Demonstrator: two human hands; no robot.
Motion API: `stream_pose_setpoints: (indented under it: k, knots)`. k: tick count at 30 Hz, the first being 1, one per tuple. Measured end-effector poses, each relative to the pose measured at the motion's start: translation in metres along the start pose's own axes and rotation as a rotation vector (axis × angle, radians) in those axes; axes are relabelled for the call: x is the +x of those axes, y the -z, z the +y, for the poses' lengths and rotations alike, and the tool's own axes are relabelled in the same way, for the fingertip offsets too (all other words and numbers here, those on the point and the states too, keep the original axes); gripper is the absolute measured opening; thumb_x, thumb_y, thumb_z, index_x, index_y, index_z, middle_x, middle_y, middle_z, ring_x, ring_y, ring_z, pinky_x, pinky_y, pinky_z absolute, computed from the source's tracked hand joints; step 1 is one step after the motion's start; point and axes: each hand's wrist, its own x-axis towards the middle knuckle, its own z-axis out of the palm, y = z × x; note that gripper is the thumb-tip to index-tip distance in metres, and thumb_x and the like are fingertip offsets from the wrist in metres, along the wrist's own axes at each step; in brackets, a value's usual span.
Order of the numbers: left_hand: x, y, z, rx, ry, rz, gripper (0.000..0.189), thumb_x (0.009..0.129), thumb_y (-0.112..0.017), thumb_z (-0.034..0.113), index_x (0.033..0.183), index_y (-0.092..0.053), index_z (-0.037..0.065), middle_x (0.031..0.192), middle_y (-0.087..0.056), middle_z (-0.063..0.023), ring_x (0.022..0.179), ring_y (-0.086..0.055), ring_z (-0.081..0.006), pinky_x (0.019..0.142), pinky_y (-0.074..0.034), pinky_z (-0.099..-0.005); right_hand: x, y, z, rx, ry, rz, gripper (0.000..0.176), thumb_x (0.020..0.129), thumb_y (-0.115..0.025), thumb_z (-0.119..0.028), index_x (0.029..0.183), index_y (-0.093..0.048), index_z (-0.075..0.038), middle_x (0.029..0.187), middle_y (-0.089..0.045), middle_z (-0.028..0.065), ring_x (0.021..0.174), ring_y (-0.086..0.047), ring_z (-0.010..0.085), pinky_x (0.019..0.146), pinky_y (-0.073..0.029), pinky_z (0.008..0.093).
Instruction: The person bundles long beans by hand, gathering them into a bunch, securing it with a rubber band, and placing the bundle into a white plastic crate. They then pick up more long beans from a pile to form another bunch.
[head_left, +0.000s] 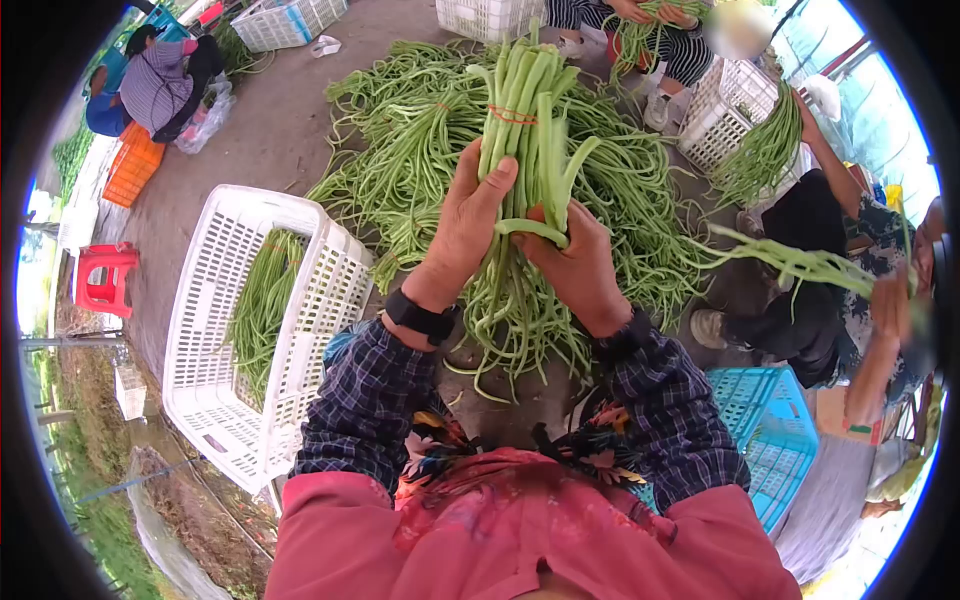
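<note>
A red stool (105,279) stands left of a white crate (335,270) holding beans (265,315). The left hand (470,222) is wrapped around a banded bean bundle (517,100), over the bean heap (635,200) on the floor (280,130); the right hand (578,262) pinches a bent bean (533,231) at the bundle's side. A blue crate (765,425) sits farther right.

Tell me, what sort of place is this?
Probably a produce-packing spot, perhaps on a farm: a big heap of long green beans lies on the ground, a white crate holds more, and a bundle is bound with an orange band.
</note>
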Motion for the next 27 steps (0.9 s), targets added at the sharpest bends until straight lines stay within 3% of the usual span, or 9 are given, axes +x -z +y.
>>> stream_pose_setpoints:
  k: [8, 11, 14, 15, 17, 19, 22, 25, 27]
  knots:
    - [0.005, 0.002, -0.006, 0.007, -0.097, 0.006, 0.055, 0.092, -0.052, 0.028, 0.134, -0.028, 0.002, 0.12, -0.046, -0.008, 0.106, -0.046, -0.0135, 0.09, -0.039, -0.0272, 0.007, -0.004, -0.008, -0.108, 0.032, 0.082, 0.025, 0.071, -0.068, -0.008, 0.092, -0.058, 0.001, 0.081, -0.056, 0.0134, 0.077, -0.056, 0.0312, 0.068, -0.046, 0.0361]
    - [0.002, 0.001, -0.007, 0.032, -0.118, 0.018, 0.055, 0.092, -0.052, 0.027, 0.135, -0.027, 0.002, 0.12, -0.046, -0.0088, 0.107, -0.046, -0.0138, 0.091, -0.039, -0.0276, 0.005, -0.007, -0.004, -0.043, 0.023, 0.021, 0.026, 0.074, -0.067, -0.007, 0.096, -0.058, 0.001, 0.082, -0.058, 0.0113, 0.074, -0.057, 0.0254, 0.067, -0.047, 0.0341]
    - [0.003, 0.002, -0.01, 0.118, -0.147, 0.029, 0.045, 0.094, -0.047, 0.028, 0.131, -0.036, 0.005, 0.116, -0.051, -0.006, 0.103, -0.049, -0.0114, 0.087, -0.041, -0.0262, 0.004, -0.004, -0.011, 0.299, -0.095, -0.046, 0.026, 0.083, -0.063, -0.008, 0.105, -0.056, 0.002, 0.088, -0.06, 0.0034, 0.077, -0.053, 0.0073, 0.067, -0.045, 0.0258]
    - [0.004, 0.004, -0.009, 0.12, -0.156, 0.027, 0.045, 0.094, -0.047, 0.028, 0.131, -0.036, 0.005, 0.116, -0.051, -0.006, 0.103, -0.049, -0.0114, 0.087, -0.041, -0.0262, 0.005, 0.0, -0.018, 0.299, -0.086, -0.044, 0.026, 0.083, -0.063, -0.008, 0.105, -0.056, 0.002, 0.088, -0.06, 0.0034, 0.077, -0.053, 0.0073, 0.067, -0.045, 0.0258]
    - [0.004, 0.007, -0.002, -0.201, 0.027, 0.057, 0.046, 0.094, -0.048, 0.027, 0.13, -0.034, 0.003, 0.114, -0.051, -0.0072, 0.1, -0.051, -0.0137, 0.086, -0.043, -0.0278, 0.008, 0.011, -0.027, 0.422, -0.324, -0.138, 0.026, 0.085, -0.06, -0.009, 0.107, -0.055, 0.003, 0.086, -0.059, 0.0011, 0.078, -0.051, 0.0063, 0.067, -0.044, 0.0235]
    - [-0.001, 0.005, -0.002, -0.254, 0.052, 0.117, 0.039, 0.094, -0.045, 0.027, 0.126, -0.039, 0.004, 0.108, -0.054, -0.0063, 0.094, -0.055, -0.0141, 0.082, -0.046, -0.0282, 0.008, 0.013, -0.021, 0.357, -0.279, -0.156, 0.026, 0.086, -0.06, -0.01, 0.109, -0.055, 0.002, 0.086, -0.059, -0.0008, 0.075, -0.05, 0.0058, 0.067, -0.043, 0.0221]
    - [0.001, 0.009, -0.004, -0.397, 0.103, 0.124, 0.033, 0.095, -0.043, 0.027, 0.119, -0.045, 0.004, 0.102, -0.057, -0.0055, 0.087, -0.058, -0.0137, 0.076, -0.049, -0.0289, 0.003, 0.009, -0.024, 0.212, -0.147, -0.23, 0.025, 0.085, -0.059, -0.011, 0.107, -0.056, 0.001, 0.084, -0.061, 0.0023, 0.072, -0.053, 0.0099, 0.067, -0.045, 0.0267]
    - [0.007, 0.021, -0.019, -0.438, 0.103, 0.178, 0.037, 0.094, -0.045, 0.034, 0.115, -0.051, 0.005, 0.098, -0.06, -0.007, 0.086, -0.06, -0.0161, 0.077, -0.049, -0.0308, -0.003, 0.006, -0.015, 0.091, 0.01, -0.274, 0.024, 0.083, -0.059, -0.008, 0.105, -0.055, 0.002, 0.083, -0.061, 0.004, 0.071, -0.056, 0.014, 0.067, -0.047, 0.0303]
    - [0.013, 0.038, -0.013, -0.469, 0.124, 0.128, 0.037, 0.093, -0.045, 0.035, 0.112, -0.052, 0.004, 0.096, -0.062, -0.0083, 0.083, -0.061, -0.0188, 0.075, -0.051, -0.0331, -0.011, 0.018, -0.011, -0.003, -0.031, -0.395, 0.026, 0.082, -0.061, -0.009, 0.106, -0.056, 0.0, 0.081, -0.06, 0.0035, 0.069, -0.054, 0.0113, 0.065, -0.045, 0.0271]
